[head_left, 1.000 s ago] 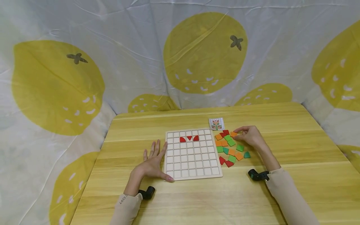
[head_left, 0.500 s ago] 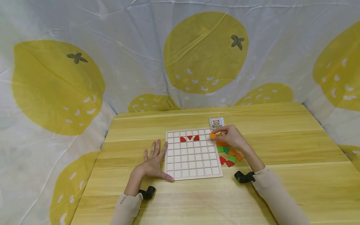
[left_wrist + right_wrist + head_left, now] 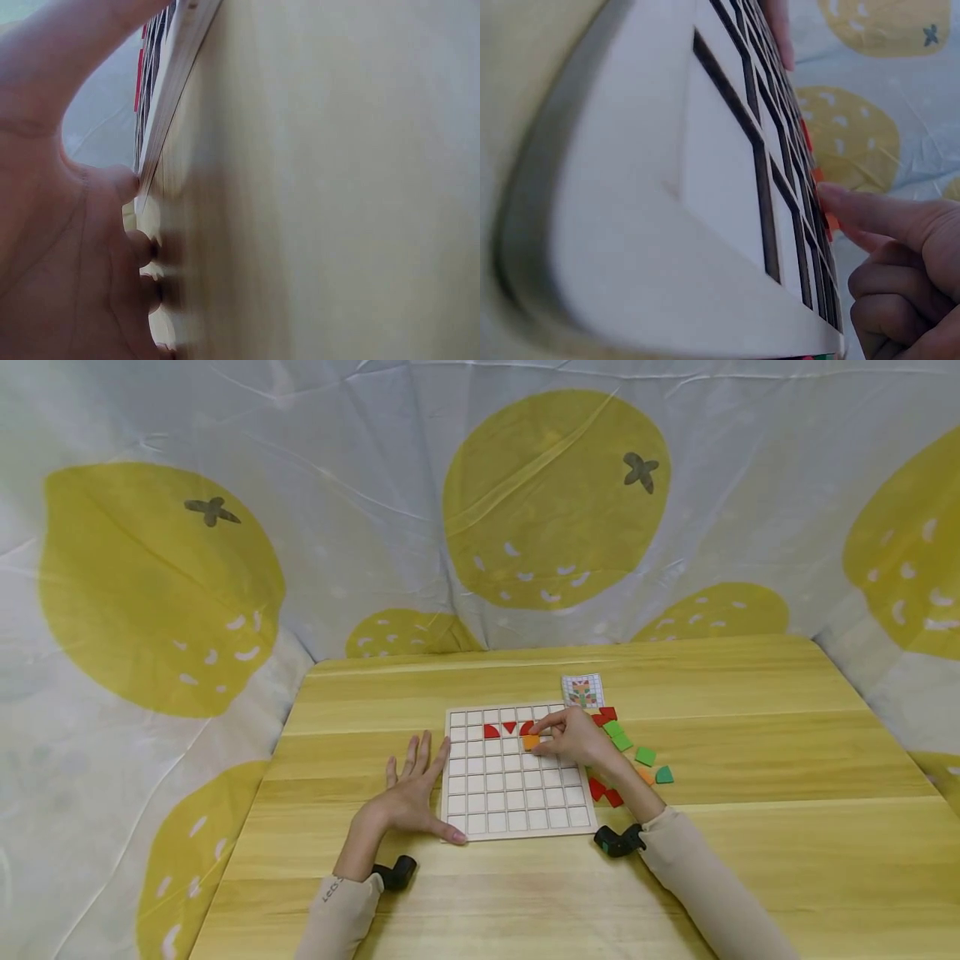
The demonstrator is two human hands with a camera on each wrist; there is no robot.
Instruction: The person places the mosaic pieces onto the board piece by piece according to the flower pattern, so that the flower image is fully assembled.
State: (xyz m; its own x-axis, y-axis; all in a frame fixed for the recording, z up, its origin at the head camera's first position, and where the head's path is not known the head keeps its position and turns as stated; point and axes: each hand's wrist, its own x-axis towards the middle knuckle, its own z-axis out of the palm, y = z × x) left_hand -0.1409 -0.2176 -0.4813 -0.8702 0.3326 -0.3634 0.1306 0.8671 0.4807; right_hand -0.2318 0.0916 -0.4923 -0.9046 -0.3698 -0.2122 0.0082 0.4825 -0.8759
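A pale wooden grid board (image 3: 517, 797) lies flat on the table. In its second row sit a red quarter-round tile (image 3: 491, 732), a small red triangle tile (image 3: 510, 727) and another red quarter-round tile (image 3: 527, 727). My right hand (image 3: 581, 739) pinches an orange square tile (image 3: 531, 742) between thumb and index finger, at the cell just below the right red tile. In the right wrist view the same fingers (image 3: 855, 206) meet at the board's surface. With fingers spread, my left hand (image 3: 408, 802) rests along the board's left edge, thumb at the near corner.
Right of the board lie loose tiles, among them green squares (image 3: 646, 756), a teal quarter-round (image 3: 664, 774) and red ones (image 3: 613, 797); the right arm hides some. A small pattern card (image 3: 582, 690) lies behind the board. A lemon-print cloth (image 3: 555, 502) hangs behind the table.
My right hand has carried the orange square tile leftward from the loose pile to the board, beneath the right red tile. The left hand stays at the board's edge.
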